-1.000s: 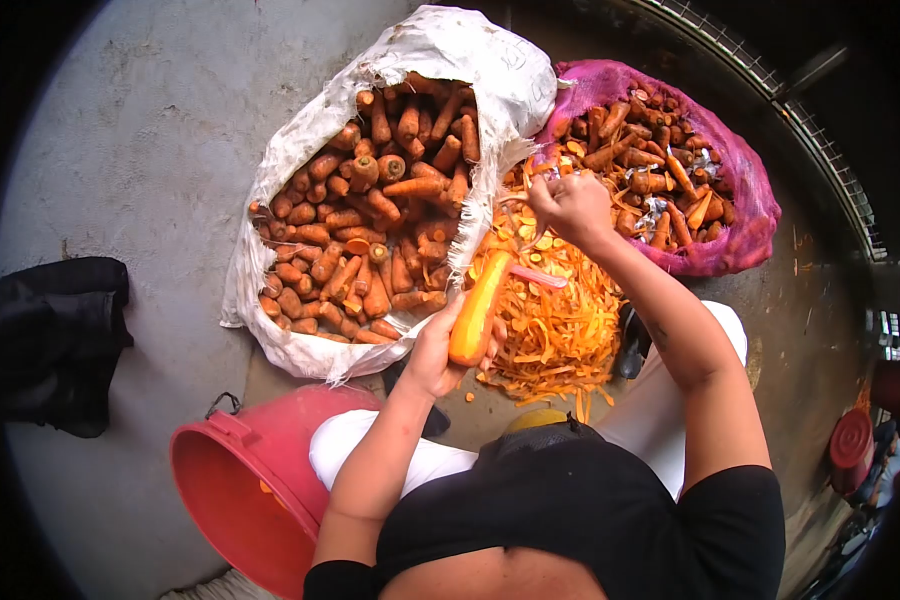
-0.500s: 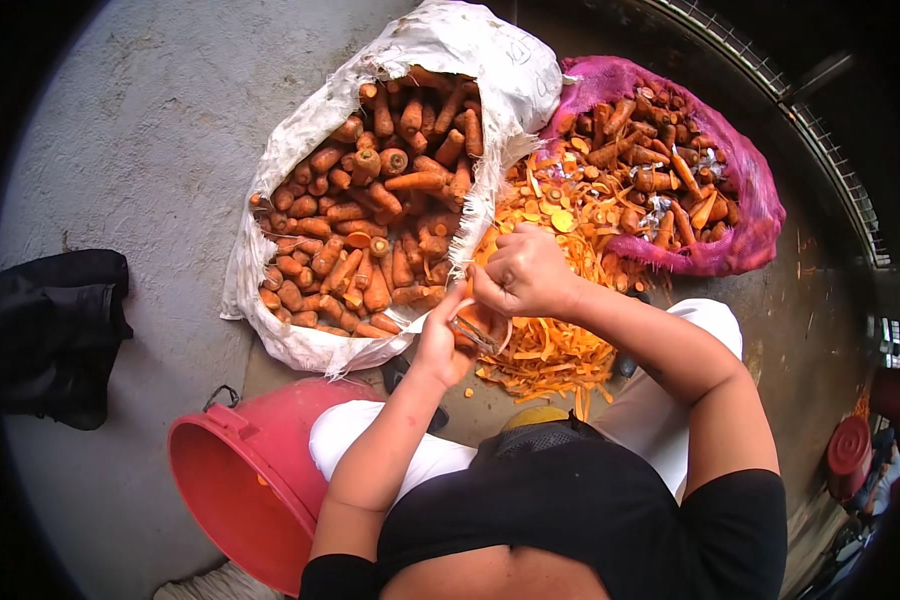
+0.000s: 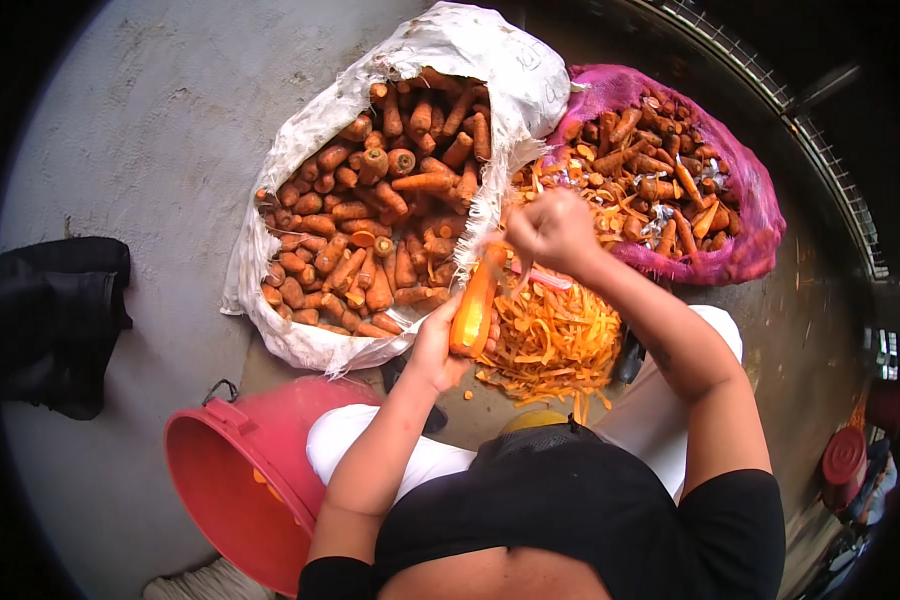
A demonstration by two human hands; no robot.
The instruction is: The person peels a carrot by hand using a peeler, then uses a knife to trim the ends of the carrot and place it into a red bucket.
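My left hand (image 3: 436, 348) is wrapped around the lower end of a carrot (image 3: 477, 308), whose bright orange side faces up, with the far end tilted away from me. Just beyond the carrot's upper end, my right hand (image 3: 558, 230) is closed and smeared by motion. It grips a peeler, mostly blurred and hard to make out. Below my right hand lies a heap of orange carrot peelings (image 3: 560, 340) on the floor. A pinkish strip (image 3: 545, 278) rests on top of the heap.
A white sack (image 3: 510, 60) full of unpeeled carrots lies open ahead. Right of it is a pink mesh sack (image 3: 762, 215) of carrots and scraps. A red bucket (image 3: 300, 420) lies tipped at my left, with orange pieces inside. Black cloth (image 3: 60, 320) lies far left.
My right hand has moved up and right, away from my left hand. The carrot has turned and now shows its bright side, and the peeler has left its lower end.
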